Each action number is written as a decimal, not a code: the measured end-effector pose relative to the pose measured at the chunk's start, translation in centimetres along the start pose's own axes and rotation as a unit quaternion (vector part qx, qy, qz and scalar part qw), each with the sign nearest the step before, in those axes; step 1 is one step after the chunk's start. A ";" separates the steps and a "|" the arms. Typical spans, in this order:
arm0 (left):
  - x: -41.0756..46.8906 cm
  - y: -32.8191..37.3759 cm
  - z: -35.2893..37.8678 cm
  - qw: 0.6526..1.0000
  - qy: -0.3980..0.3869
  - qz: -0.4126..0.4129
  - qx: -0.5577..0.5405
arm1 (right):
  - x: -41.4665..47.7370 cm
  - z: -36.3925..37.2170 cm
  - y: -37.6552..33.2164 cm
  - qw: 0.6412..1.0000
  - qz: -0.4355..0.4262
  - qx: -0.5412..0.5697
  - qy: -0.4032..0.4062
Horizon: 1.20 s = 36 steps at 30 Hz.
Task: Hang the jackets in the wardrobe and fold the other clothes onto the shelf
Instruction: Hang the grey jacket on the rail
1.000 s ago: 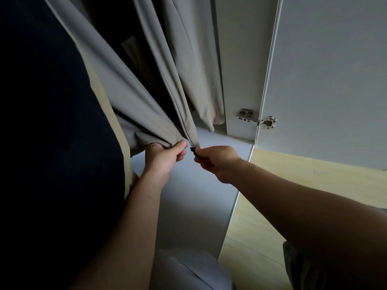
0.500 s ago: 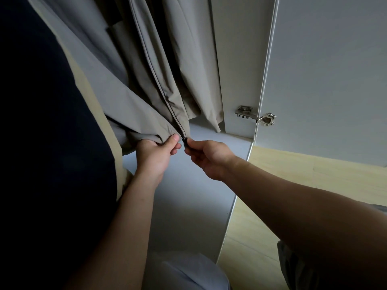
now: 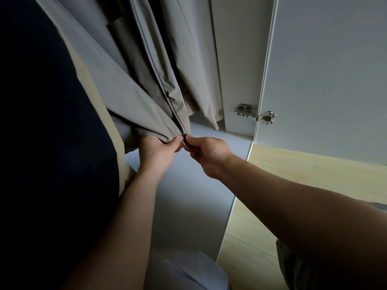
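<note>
A beige-grey jacket (image 3: 134,84) hangs inside the wardrobe, its front edges meeting at a zipper that runs down to the hem. My left hand (image 3: 159,151) grips the left hem of the jacket, thumb on top of the cloth. My right hand (image 3: 206,152) pinches the small dark zipper pull (image 3: 184,136) at the bottom of the zipper, right beside my left thumb. A dark navy garment with a cream edge (image 3: 52,143) hangs at the left and fills that side of the view.
The wardrobe's white floor panel (image 3: 188,197) lies below my hands. Its white side wall (image 3: 240,59) carries a metal hinge (image 3: 256,116) holding the open white door (image 3: 330,76). Light wooden flooring (image 3: 303,176) is at the right.
Both hands have moved slightly left and the jacket's two front edges have come together at the hem. The view has tilted a little.
</note>
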<state>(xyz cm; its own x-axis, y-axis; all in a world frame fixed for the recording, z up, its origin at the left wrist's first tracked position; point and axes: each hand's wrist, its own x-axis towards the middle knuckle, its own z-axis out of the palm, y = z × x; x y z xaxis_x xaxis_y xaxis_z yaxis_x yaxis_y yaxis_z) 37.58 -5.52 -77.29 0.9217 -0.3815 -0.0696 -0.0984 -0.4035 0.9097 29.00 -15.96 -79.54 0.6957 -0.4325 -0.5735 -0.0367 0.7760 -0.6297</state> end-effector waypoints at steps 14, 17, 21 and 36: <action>0.4 0.6 -0.2 0.985 -0.042 0.041 0.161 | -0.2 -0.1 0.0 0.999 0.019 -0.006 0.036; 0.2 0.5 -0.2 0.985 -0.061 0.040 0.158 | -0.1 -0.1 0.1 0.999 0.024 0.005 0.033; -0.3 -0.3 0.0 0.984 -0.055 0.045 0.163 | 0.2 0.1 -0.4 1.000 0.007 -0.001 0.022; 0.5 -2.2 -0.6 0.949 -0.078 0.041 0.304 | 0.5 0.2 1.4 0.996 0.026 -0.060 0.054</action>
<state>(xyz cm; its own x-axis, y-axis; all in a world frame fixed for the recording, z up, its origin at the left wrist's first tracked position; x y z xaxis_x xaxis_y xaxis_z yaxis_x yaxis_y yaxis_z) 38.50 -4.35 -79.07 0.8399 -0.5312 -0.1114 -0.4090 -0.7543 0.5135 29.44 -15.04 -80.64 0.6094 -0.4445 -0.6566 -0.1606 0.7417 -0.6512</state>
